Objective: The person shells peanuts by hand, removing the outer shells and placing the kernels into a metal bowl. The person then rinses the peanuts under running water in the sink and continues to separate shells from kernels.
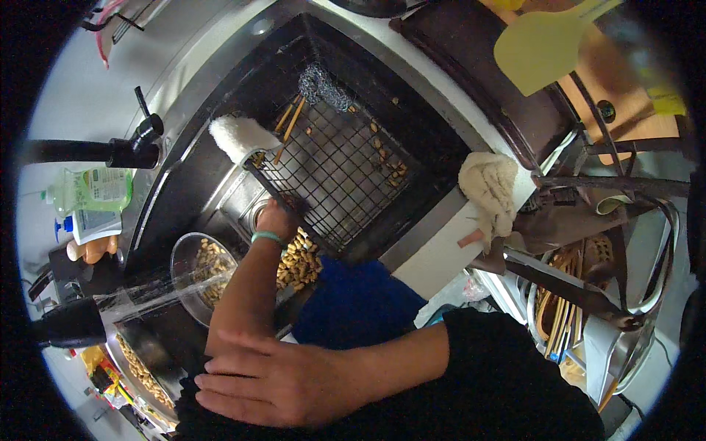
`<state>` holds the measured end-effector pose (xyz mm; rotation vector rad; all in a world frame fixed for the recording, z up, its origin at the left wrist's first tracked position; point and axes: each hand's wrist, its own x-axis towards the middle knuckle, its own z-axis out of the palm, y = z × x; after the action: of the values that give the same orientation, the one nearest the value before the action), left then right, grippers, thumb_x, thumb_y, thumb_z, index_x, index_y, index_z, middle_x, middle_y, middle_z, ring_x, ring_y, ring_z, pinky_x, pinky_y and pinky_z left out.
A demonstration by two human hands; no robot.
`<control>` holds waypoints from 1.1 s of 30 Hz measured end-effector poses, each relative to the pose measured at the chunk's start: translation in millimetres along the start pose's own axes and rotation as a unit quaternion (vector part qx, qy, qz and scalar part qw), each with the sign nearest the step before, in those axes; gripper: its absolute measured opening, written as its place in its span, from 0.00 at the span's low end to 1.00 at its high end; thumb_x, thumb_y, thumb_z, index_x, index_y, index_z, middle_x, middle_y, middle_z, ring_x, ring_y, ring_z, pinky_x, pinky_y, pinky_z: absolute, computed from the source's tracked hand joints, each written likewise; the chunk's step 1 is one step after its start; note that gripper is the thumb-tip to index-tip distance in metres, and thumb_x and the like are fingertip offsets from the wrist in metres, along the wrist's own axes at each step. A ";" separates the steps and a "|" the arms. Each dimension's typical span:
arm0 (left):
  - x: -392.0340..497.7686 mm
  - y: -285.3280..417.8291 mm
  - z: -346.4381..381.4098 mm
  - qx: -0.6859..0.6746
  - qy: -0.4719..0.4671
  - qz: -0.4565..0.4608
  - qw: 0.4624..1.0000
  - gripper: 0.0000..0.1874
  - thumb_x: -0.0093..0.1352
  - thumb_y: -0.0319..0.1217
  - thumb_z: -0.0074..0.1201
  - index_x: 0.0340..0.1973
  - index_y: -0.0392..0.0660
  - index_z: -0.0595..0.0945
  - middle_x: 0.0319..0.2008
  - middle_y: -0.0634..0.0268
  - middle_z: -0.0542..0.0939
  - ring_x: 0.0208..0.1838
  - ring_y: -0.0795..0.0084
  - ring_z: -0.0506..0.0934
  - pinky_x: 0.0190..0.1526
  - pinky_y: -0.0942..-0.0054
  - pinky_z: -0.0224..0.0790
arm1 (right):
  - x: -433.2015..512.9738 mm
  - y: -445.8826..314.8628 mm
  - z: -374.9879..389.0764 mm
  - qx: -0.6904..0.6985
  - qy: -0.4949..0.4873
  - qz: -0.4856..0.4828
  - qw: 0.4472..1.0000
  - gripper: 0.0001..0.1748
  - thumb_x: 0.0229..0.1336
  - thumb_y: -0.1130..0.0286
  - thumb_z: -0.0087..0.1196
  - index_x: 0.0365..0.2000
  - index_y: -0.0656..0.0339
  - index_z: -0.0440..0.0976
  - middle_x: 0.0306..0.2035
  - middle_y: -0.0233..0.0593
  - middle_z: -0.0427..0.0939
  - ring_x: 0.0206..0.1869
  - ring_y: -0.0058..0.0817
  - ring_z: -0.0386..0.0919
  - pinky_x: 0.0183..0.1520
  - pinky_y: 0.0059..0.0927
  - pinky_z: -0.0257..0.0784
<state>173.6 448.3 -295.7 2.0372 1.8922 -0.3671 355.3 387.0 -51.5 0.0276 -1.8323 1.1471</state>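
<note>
My left hand (277, 219), with a pale green band at the wrist, reaches down at the edge of a black wire rack (331, 176) in the dark sink; its fingers are mostly hidden. Across my left forearm lies my right hand (276, 380), fingers slightly spread. A heap of unshelled peanuts (299, 264) sits beside my left wrist. More peanuts are in a clear bowl (179, 264), with water streaming over it from a black faucet (74, 325). On the rack are a white fluffy cloth (240, 138), wooden chopsticks (292, 124), steel wool (320, 88) and scattered peanuts (394, 171).
A beige cloth (488, 184) hangs on the counter edge at right. Beyond it stands a metal rack with a basket of chopsticks (562, 308). A round pan of peanuts (140, 369) is at lower left, below a green soap bottle (96, 187). A yellowish spatula (538, 52) is at upper right.
</note>
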 end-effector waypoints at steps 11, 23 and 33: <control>-15.0 55.8 -58.8 -0.078 -0.061 0.124 0.987 0.15 0.59 0.34 0.49 0.40 0.50 0.81 0.44 0.58 0.79 0.52 0.57 0.73 0.48 0.61 0.67 | 6.1 -20.1 4.8 0.005 -0.034 -0.023 0.999 0.27 0.51 0.66 0.46 0.50 0.74 0.66 0.50 0.53 0.70 0.53 0.43 0.70 0.61 0.53 0.59; -44.9 39.3 -75.2 0.152 -0.254 0.324 0.899 0.12 0.57 0.36 0.50 0.31 0.42 0.82 0.31 0.52 0.80 0.41 0.53 0.77 0.47 0.60 0.69 | 8.3 -26.4 6.5 -0.022 0.024 -0.019 0.999 0.26 0.49 0.66 0.45 0.49 0.69 0.68 0.49 0.49 0.72 0.53 0.41 0.69 0.62 0.50 0.59; -34.0 12.8 -38.8 -0.431 0.010 -0.226 0.873 0.19 0.63 0.43 0.47 0.40 0.41 0.76 0.35 0.53 0.80 0.37 0.57 0.79 0.39 0.60 0.72 | 43.1 -43.3 -31.1 0.032 -0.175 -0.039 0.983 0.33 0.46 0.65 0.52 0.53 0.70 0.63 0.52 0.53 0.68 0.53 0.47 0.70 0.59 0.49 0.61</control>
<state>182.1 432.7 -245.6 1.0131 2.0062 0.3600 372.7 403.0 12.9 0.3557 -2.0779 1.2024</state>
